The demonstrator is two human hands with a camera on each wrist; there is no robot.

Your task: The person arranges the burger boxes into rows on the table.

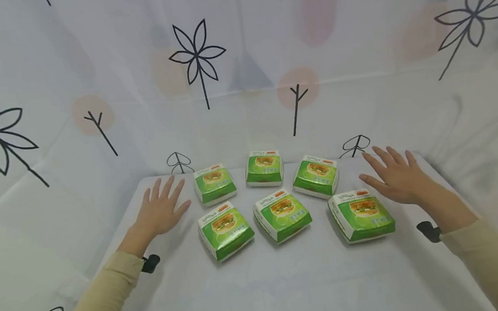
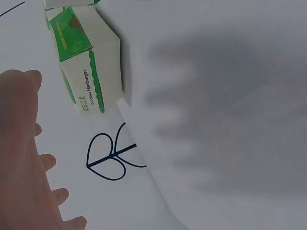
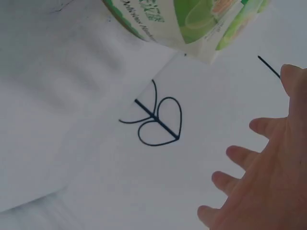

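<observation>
Green and white cover six burger boxes (image 1: 276, 210) on the white worktop (image 1: 260, 288), three in a far row and three in a nearer one, between two hands.

The left hand (image 1: 159, 212) lies to the left of them, open and holding nothing, fingers spread and pointing to the far side. Its thumb points right, toward the gap between the far-left box (image 1: 215, 184) and the near-left box (image 1: 226, 230); both are just beside that hand and clearly closer to it than to the other.

The right hand (image 1: 398, 179), likewise open with fingers spread and nothing held, is to the far right of the near-right box (image 1: 362, 215). That box is its closest one, lying near and to the left of the palm, with the thumb tip close to its far edge. The far-right box (image 1: 316, 177) is a little farther off to the left. Both hands seem to be above the worktop, judging by their shadows in the wrist views.

The far-middle box (image 1: 264, 169) and the near-middle box (image 1: 283, 215) are well apart from either hand. The boxes look almost square, so no clear long axis shows; the near-left and near-middle ones sit angled, right ends farther away. Every lid looks closed, so the contents cannot be seen.
</observation>
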